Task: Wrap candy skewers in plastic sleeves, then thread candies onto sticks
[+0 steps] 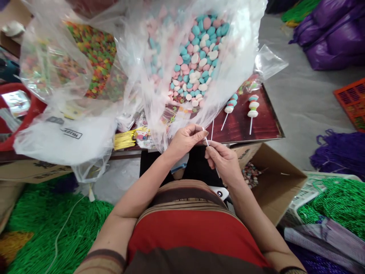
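Note:
At the table's front edge, my left hand (186,140) pinches the upper end of a thin white lollipop stick (207,142). My right hand (224,159) has its fingers closed round the same stick lower down, and the far end pokes out below the palm. Another white stick (212,130) lies on the table just beyond my fingers. To its right rest two candy skewers: one (230,103) with blue, red and white pieces, and another (253,106) with stacked pastel pieces. Past my left hand, a large clear bag (242,49) holds pink, blue and white candies (196,62).
A bag of small green, orange and red candy rings (98,57) stands at the left, with yellow twist ties (124,140) nearer. Below the dark red table (269,121), an open cardboard box (273,179) holds mixed pieces. Green netting (57,224) lies lower left; purple bundles (333,34) sit upper right.

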{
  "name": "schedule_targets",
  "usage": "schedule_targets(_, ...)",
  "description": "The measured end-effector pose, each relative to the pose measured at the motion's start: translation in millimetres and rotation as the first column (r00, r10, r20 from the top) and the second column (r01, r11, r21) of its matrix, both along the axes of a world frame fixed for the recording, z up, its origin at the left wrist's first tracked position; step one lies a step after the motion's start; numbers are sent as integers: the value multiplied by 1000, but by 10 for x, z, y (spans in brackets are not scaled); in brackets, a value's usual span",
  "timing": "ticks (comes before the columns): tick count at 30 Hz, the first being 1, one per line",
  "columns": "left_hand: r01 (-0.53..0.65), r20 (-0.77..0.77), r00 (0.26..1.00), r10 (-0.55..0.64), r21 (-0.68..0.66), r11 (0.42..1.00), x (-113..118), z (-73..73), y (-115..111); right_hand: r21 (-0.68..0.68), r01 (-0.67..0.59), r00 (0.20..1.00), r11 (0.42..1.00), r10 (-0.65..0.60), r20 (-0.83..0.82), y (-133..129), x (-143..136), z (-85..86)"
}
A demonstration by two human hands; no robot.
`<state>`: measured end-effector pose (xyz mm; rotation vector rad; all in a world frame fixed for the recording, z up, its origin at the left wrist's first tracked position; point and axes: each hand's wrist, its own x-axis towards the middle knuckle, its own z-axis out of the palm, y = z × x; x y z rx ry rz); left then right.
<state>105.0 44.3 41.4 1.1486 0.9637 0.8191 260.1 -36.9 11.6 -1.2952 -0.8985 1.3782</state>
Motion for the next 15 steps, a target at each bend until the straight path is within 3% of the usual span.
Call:
schedule_targets(3, 53, -213, 977, -16, 170, 984, -48, 33, 219, 16, 41, 999, 999, -42, 30, 62, 30, 46)
schedule_targets(6, 24, -428, 887, 174, 419, 908, -80, 30, 631, 3, 57, 998, 998, -57, -12, 111, 78, 72)
schedule_targets(8, 68, -555, 783, 281, 526, 848, -53, -19, 928, 2, 66, 997, 998, -65, -33, 132, 98, 79)
schedule_targets(12, 277, -804, 525, 280, 472, 837, 93, -182, 1297, 19, 79, 997, 997, -79, -10, 178, 119, 126)
schedule_targets(15, 356, -868, 427, 254, 419, 835, 180, -270, 1334, 105, 88, 980, 991, -105, 167, 344, 169, 233)
